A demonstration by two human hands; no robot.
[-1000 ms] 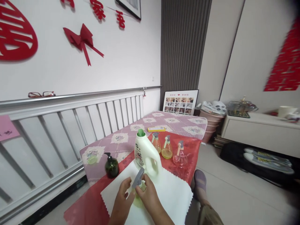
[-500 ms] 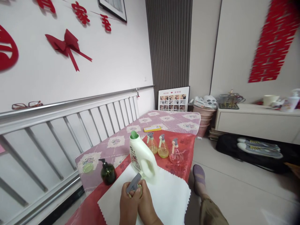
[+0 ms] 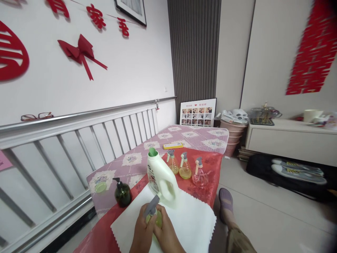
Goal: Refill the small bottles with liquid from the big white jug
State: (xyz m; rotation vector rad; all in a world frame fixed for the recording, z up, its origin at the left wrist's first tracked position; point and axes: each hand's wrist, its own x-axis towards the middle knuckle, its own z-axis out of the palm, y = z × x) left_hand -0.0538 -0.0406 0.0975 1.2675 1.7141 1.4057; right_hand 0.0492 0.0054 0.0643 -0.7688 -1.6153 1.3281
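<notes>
Between my two hands is a spray bottle (image 3: 159, 219) with a grey spray head and yellow-green liquid. My left hand (image 3: 142, 225) is closed around its neck, just below the spray head. My right hand (image 3: 166, 227) wraps the other side of the bottle. Much of the bottle is hidden by my fingers. Just beyond them a large pale green detergent jug (image 3: 161, 175) stands uncapped on the white scalloped cloth (image 3: 193, 219). To the left is a dark green pump bottle (image 3: 123, 194). Behind the jug stand more spray bottles (image 3: 185, 170), two with yellowish liquid and one clear.
A light green cap (image 3: 100, 187) lies on the patterned tablecloth (image 3: 131, 159) at left. A yellow box (image 3: 173, 146) lies farther back. White railings (image 3: 105, 140) run along the wall side. Pink baskets (image 3: 233, 135) and a white cabinet (image 3: 289, 138) stand at right.
The view has shifted slightly, so the scene sits a little farther right. The spray bottle's body shows more between my hands, and its head is more upright.
</notes>
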